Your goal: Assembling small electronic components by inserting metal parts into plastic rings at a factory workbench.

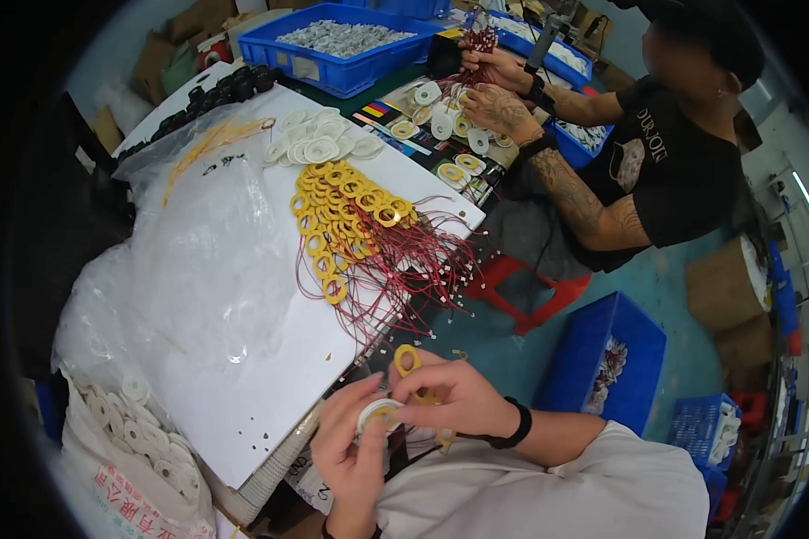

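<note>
Over my lap, close to the table's near edge, my left hand (343, 442) is closed around a white round plastic disc (363, 415), pinching its rim between thumb and fingers. My right hand (463, 400) is closed too, its thumb pressing at the disc's face. A yellow ring (407, 348) sticks up from the right fingers, and more yellow rings show below them. Something yellowish lies in the middle of the disc, partly covered by my fingertips. Ahead on the white table (252, 395) lies a pile of yellow rings (334, 289) with dark red wires (404, 269) ending in small white connectors.
White discs (319, 148) are heaped beyond the rings. A clear plastic bag (207, 260) covers the table's left part; a sack of white rings (121, 418) stands nearer. Across, a co-worker (683, 153) handles wired pieces. Blue bins (634, 332) and a red stool (535, 310) stand right.
</note>
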Motion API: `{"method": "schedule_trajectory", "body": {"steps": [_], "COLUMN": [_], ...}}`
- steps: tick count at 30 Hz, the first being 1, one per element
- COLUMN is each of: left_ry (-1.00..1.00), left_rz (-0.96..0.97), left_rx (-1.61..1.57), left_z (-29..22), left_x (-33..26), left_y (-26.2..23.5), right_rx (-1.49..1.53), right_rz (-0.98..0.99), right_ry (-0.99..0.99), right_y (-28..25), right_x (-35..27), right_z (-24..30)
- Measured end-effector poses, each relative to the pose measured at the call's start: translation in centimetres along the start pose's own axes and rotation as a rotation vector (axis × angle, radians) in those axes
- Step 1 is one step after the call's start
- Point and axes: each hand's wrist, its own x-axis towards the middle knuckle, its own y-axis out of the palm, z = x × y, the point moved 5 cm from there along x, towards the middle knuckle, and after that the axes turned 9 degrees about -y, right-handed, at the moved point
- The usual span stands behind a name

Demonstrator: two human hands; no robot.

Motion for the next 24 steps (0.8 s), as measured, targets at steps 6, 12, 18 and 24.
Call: {"method": "schedule_trajectory", "body": {"steps": [6,12,18,24], "left_ry": [0.222,0.252,0.302,0.247], "left_rz": [-0.032,-0.492,-0.672,-0.171], "left_rx": [0.158,0.833,1.175,1.188], "left_z": [-0.3,2.4,2.2,0.7], "left_x": [0.2,2.1,3.0,5.2], "left_y": [0.2,-4.3,-2.4,3.5], "right_rx": [0.074,0.163,0.268,0.285], "right_rz": [-0.029,0.006,0.095,0.105], "right_ry": [-0.028,-0.072,-0.133,-0.1], "right_y": [-2.0,-1.8,-1.7,-4.0], "right_x": [-2.3,-4.2,-5.8,-6.6], "right_z": [0.6,0.4,0.3,-0.5]}}
